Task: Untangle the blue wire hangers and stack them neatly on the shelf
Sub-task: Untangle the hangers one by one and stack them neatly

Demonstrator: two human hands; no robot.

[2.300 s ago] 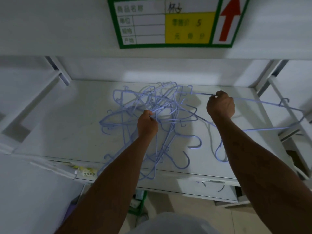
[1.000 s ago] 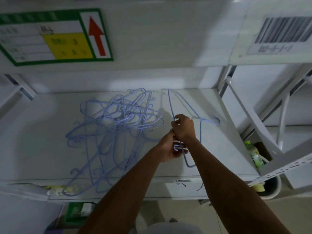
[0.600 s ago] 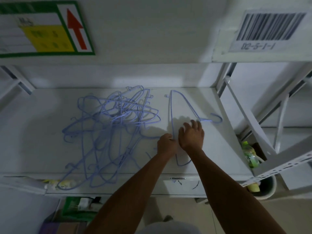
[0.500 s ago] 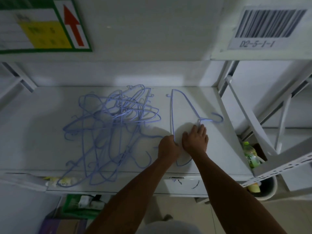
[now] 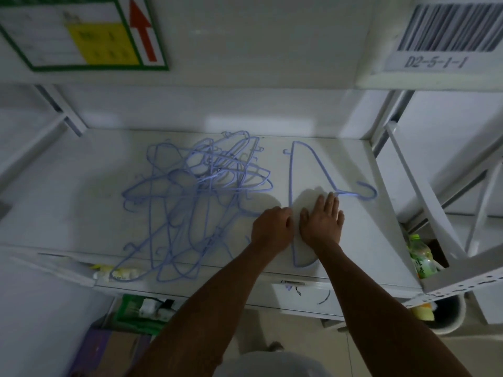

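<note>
Hangers: one freed hanger (image 5: 291,172) lies flat toward the shelf's (image 5: 381,240) right edge; the tangle (image 5: 201,194) sits mid-shelf. Your right hand (image 5: 322,223) presses on it, palm open and flat; your left hand (image 5: 270,227) is fisted at its long bar, contents not discernible. Judged light, thin, springy wire with snagging hooks: take each by its straight bar. Hanger count in the tangle is unreadable.

I counted one blue hanger (image 5: 296,170) lying alone on the shelf (image 5: 362,240), apart from a single tangle of hangers (image 5: 201,191) whose number I could not tell. Two hands were mine: my left hand (image 5: 272,227) and my right hand (image 5: 322,221). Overhead hung one arrow sign (image 5: 89,34) and one barcode label (image 5: 446,36). One green bottle (image 5: 420,257) stood beside the shelf.
</note>
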